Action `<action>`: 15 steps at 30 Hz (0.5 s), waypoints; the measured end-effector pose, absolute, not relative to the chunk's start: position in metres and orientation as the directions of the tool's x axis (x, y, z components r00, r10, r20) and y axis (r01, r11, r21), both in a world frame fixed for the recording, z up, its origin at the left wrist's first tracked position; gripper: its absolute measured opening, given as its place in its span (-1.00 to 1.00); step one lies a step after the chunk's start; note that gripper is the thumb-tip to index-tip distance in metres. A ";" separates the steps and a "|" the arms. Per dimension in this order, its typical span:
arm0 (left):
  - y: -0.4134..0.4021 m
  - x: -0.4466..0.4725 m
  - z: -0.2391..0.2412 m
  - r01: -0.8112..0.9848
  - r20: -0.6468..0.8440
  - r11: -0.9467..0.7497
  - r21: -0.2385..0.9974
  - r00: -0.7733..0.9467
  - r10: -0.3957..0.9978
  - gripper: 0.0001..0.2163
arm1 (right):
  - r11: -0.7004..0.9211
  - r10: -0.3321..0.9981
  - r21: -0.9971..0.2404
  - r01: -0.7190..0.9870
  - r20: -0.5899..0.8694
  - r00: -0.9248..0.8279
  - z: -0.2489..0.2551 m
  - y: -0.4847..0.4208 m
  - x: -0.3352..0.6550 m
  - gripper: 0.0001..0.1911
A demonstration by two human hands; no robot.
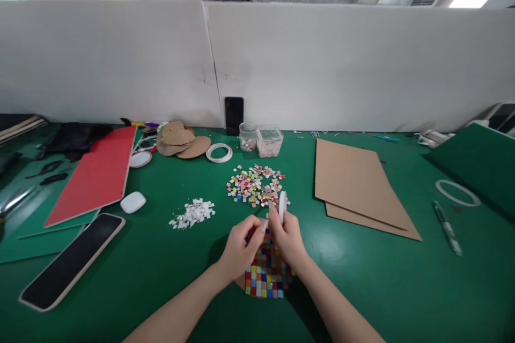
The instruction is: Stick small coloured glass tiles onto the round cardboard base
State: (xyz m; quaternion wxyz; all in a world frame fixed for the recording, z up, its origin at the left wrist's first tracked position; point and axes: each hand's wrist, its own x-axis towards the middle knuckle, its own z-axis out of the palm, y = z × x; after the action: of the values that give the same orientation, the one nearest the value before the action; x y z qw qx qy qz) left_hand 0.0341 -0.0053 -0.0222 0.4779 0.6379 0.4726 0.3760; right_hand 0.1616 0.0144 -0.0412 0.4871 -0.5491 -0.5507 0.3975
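Note:
My right hand (288,235) is closed on a narrow white roll of tape (282,204), which stands on edge by the fingers. Close beside it, my left hand (238,246) is pinched at thumb and fingertips; a small pale thing seems to be there, too small to name. Both hands are over a sheet of colourful mosaic tiles (264,277), set in rows on a piece of brown cardboard (240,281). The hands cover part of it. Just beyond the fingers lies a loose pile of multicoloured tiles (253,185).
White chips (193,213) lie to the left, near a white case (133,202) and a phone (74,260). Cardboard sheets (358,185) lie on the right. Behind the tiles stand two clear containers (269,141), a tape ring (219,153) and an upright phone (234,115) against the partition (322,64).

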 end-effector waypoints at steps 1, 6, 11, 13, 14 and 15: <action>-0.005 0.035 -0.023 0.212 0.010 -0.067 0.975 0.262 0.965 -0.75 | 0.097 0.991 -0.968 0.230 0.114 0.064 -0.040 0.013 0.160 -0.59; -0.003 0.036 -0.021 0.066 -0.083 0.070 0.995 0.225 0.971 -0.71 | 0.105 0.992 -0.966 0.237 0.119 0.048 -0.037 0.009 0.157 -0.59; -0.004 0.037 -0.015 -0.002 -0.106 0.109 0.994 0.217 0.970 -0.73 | 0.110 0.993 -0.959 0.260 0.117 0.013 -0.037 0.008 0.156 -0.59; -0.004 0.037 -0.015 -0.021 -0.128 0.137 0.990 0.231 0.965 -0.73 | 0.123 0.991 -0.949 0.291 0.131 0.008 -0.039 0.007 0.156 -0.59; -0.004 0.037 -0.016 -0.033 -0.139 0.151 0.988 0.235 0.962 -0.73 | 0.130 0.990 -0.943 0.305 0.138 0.004 -0.039 0.007 0.156 -0.60; -0.004 0.037 -0.017 -0.045 -0.149 0.164 0.985 0.238 0.960 -0.73 | 0.136 0.990 -0.938 0.319 0.143 -0.001 -0.040 0.007 0.156 -0.60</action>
State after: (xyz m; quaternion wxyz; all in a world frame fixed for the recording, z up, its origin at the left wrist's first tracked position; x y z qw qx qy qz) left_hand 0.0365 -0.0035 -0.0171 0.6090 0.4979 0.4595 0.4123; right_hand 0.1558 0.0071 -0.0401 0.4526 -0.5429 -0.6026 0.3706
